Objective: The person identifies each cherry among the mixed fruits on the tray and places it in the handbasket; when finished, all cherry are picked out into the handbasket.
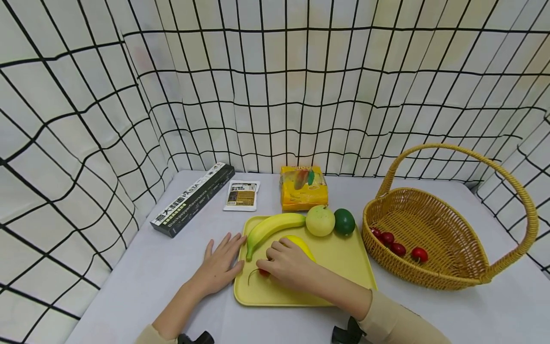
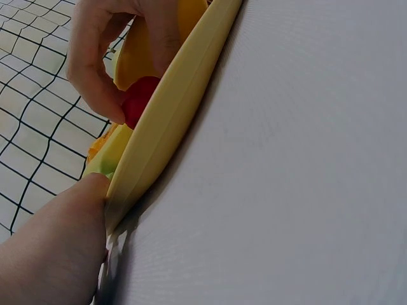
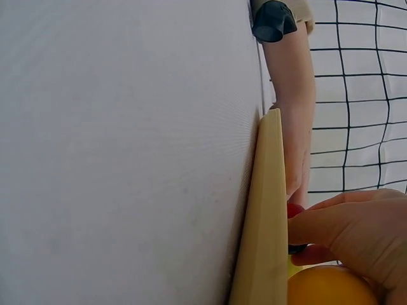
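Note:
My right hand is over the yellow tray, its thumb and fingers pinching a red cherry with a thin curved stem. The same cherry shows between those fingertips in the left wrist view. A smooth yellow fruit, partly hidden by the right hand, lies on the tray; its exact kind cannot be told. Fingers extended, my left hand rests at the tray's left edge. Along the tray's far side are a banana, a pale green round fruit and a dark green fruit.
On the right stands a wicker basket with a tall handle and several cherries inside. Behind the tray are a yellow packet, a white sachet and a black pasta box. Black netting surrounds the table.

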Demonstrator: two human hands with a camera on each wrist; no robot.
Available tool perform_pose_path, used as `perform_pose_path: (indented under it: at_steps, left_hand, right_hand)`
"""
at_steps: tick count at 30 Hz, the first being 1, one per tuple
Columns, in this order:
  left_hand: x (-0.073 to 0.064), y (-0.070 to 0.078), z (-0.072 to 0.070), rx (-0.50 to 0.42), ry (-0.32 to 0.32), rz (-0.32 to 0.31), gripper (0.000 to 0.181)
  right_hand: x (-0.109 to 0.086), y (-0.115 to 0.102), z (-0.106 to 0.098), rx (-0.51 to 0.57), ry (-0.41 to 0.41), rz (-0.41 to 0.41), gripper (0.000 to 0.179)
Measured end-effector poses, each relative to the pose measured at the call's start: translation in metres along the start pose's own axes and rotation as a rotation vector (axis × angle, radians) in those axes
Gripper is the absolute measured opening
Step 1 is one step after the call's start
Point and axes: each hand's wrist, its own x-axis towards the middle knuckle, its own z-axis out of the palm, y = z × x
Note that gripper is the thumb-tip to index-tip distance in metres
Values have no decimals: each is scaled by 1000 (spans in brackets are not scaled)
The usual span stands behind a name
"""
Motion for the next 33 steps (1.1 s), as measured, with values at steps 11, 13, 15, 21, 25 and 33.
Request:
perform_pose_path:
  at_steps: [11,13,15,21,25,33]
  left_hand:
    - [-1,0,0,1,-11,-14,57]
    - [-1,0,0,2,-12,-15,57]
    - [-1,0,0,2,-11,-15,57]
    - [-1,0,0,-2,-10,-12,57]
    - [-1,1,-1,-5,-9,-12,57]
    - [0,1,0,-3,-6,-10,57]
  right_hand:
    - [-1,-2,0,1,-21,-8,18]
    - [-1,-2,-1,6,-25,-7,20]
    - [0,-3,-1,14,-27,-4,23]
    - [0,-3,-1,26,-16,5,26]
    - [0,-3,-4,28,3,14,24]
    - [-1,-2,-12,36,23,27,26]
